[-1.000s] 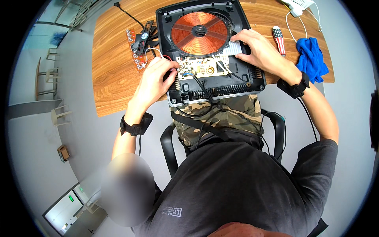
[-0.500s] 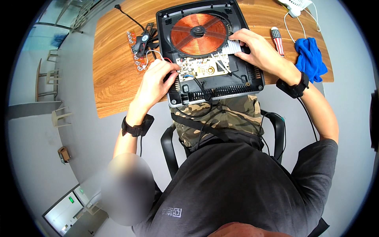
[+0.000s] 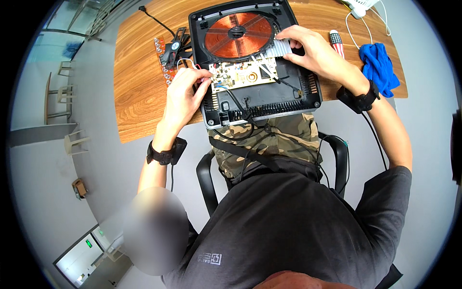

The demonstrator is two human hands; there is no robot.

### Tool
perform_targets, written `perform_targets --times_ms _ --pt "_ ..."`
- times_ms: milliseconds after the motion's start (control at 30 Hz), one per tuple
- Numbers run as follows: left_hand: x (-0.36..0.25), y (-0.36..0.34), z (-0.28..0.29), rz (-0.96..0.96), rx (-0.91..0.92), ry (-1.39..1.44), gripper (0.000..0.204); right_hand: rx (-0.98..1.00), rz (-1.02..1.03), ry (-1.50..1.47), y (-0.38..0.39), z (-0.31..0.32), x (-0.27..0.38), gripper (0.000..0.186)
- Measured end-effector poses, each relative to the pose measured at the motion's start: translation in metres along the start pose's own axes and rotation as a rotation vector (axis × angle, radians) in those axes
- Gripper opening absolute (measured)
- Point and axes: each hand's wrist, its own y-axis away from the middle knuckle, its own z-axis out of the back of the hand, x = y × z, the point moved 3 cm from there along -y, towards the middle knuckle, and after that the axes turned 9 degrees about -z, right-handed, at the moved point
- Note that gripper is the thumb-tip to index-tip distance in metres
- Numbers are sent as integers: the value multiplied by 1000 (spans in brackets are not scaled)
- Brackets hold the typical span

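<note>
An opened induction cooker (image 3: 269, 103) in a black housing lies on the wooden table (image 3: 139, 91), its copper coil (image 3: 238, 34) exposed at the far end. A pale circuit board (image 3: 243, 74) sits just nearer than the coil. My left hand (image 3: 185, 91) pinches at the board's left edge, beside red and white wires. My right hand (image 3: 313, 48) rests with its fingers on the ribbed metal heat sink (image 3: 281, 47) at the board's right end. Both wrists wear black bands.
A small black fan and a narrow strip board (image 3: 168, 50) lie left of the cooker. A red-handled screwdriver (image 3: 338, 42) and a blue cloth (image 3: 379, 67) lie to the right, with a white cable (image 3: 353, 21) behind. The cooker overhangs the table's near edge above my lap.
My left hand has shifted slightly along the board's left edge. The right hand has stayed on the heat sink. Nothing else has moved.
</note>
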Motion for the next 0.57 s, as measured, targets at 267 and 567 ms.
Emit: perform_targets --times_ms 267,567 --pt "0 -7 0 28 -15 9 14 -11 -4 7 -2 9 -9 42" --pt "0 -2 3 -59 80 -9 14 90 -25 -45 1 -1 -3 43"
